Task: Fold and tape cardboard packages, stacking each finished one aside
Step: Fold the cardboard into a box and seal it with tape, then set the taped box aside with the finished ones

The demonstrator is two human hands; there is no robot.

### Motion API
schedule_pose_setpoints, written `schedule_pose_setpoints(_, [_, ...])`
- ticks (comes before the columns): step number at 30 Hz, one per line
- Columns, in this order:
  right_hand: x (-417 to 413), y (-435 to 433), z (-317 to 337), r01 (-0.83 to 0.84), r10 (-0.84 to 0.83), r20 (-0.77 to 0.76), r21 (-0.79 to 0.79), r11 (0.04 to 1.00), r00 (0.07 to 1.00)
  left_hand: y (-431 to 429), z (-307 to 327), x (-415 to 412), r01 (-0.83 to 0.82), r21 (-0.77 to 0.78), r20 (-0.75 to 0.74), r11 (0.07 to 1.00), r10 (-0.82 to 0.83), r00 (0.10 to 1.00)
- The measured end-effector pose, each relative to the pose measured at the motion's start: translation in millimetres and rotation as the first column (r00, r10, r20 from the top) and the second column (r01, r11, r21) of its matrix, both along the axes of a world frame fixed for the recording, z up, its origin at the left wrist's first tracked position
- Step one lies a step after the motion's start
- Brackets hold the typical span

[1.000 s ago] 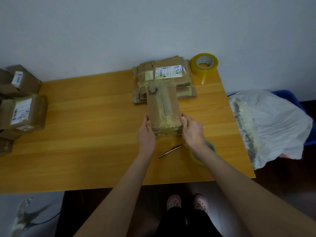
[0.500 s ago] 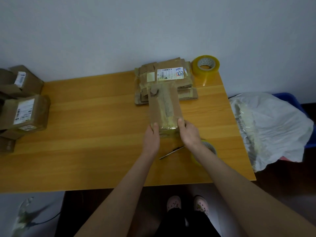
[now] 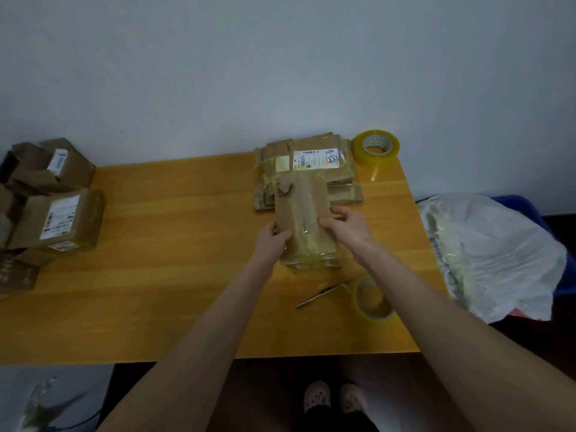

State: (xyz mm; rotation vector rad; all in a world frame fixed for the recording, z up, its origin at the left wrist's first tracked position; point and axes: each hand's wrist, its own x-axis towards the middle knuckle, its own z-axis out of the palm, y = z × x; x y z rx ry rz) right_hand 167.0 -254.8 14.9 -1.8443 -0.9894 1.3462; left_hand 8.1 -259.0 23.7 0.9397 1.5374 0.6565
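In the head view, both hands hold the long flat brown cardboard package over the middle of the orange wooden desk. The left hand grasps its left edge with curled fingers. The right hand pinches its right edge, with the thumb on top. The far end of the package lies over the pile of flattened brown cardboard pieces at the far side. Whether its near end touches the desk, I cannot tell.

The main risk, I think, is slipping. Glossy clear tape covers the near end, and it looks smooth under the fingers. The pile below is uneven, with torn flaps, so the package may land crooked or push the pile. The right forearm passes just beside the near roll of yellowish transparent tape and could knock it off the desk.
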Motion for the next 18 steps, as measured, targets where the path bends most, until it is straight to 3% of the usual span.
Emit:
schedule_pose_setpoints(3, [1.7,-0.8,14.9,-0.003,0.001,0.026,0.078,0.997,1.000,-15.4,7.5,-9.4,-0.025,0.121,0.021,0.992,0.023,1.000])
schedule_pose_setpoints(7, [-7.2,-0.9,32.5,-0.030,0.037,-0.054,0.132,0.991,0.998,-30.4,26.6,-19.7,-0.128,0.262,0.028,0.957,0.125,0.992])
schedule_pose_setpoints(11, [-29.5,0.3,44.2,-0.055,0.085,-0.224,0.140,0.989,0.971,-32.8,48.6,-42.3,-0.146,0.387,-0.028,0.910,0.170,0.985])
schedule_pose_setpoints(15, [-55.8,8.1,65.4,-0.029,0.047,-0.472,0.047,0.998,0.880,-26.4,66.0,-72.5,-0.084,0.486,-0.149,0.870,0.178,0.973])
schedule_pose_setpoints(18, [-80.0,22.8,72.0,-0.032,0.055,-0.522,0.053,0.998,0.851,-19.6,73.3,-99.3,-0.054,0.519,-0.205,0.853,0.185,0.961])
